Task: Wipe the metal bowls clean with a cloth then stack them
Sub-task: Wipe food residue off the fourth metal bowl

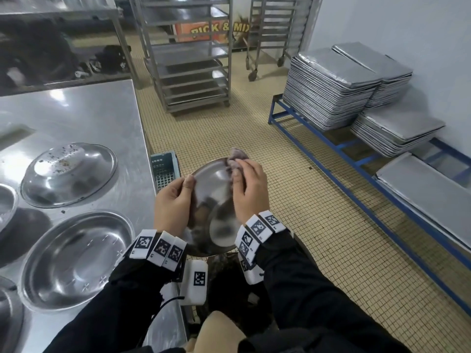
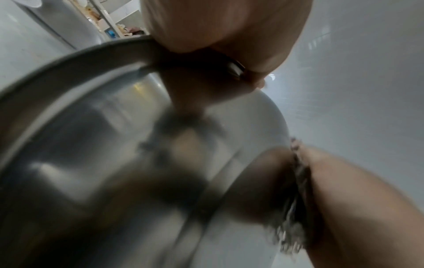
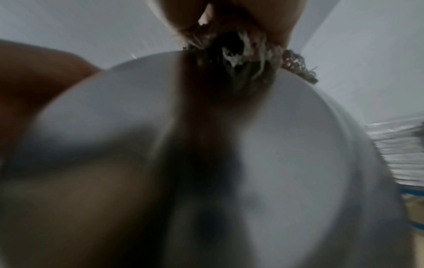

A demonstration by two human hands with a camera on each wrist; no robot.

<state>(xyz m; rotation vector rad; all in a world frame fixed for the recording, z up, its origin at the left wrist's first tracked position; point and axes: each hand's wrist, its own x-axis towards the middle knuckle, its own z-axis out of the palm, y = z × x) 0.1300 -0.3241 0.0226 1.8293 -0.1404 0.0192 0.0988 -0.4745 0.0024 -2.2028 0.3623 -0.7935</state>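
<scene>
Round shiny metal bowl (image 1: 216,207) is held at its left rim by the left hand (image 1: 173,202); crumpled grey cloth (image 1: 237,159) is clutched against it in the right hand's (image 1: 251,187) closed grip.

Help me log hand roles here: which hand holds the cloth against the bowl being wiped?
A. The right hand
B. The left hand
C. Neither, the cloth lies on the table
A: the right hand presses the cloth against the far rim of the bowl, while the left hand grips the bowl's other edge.
</scene>
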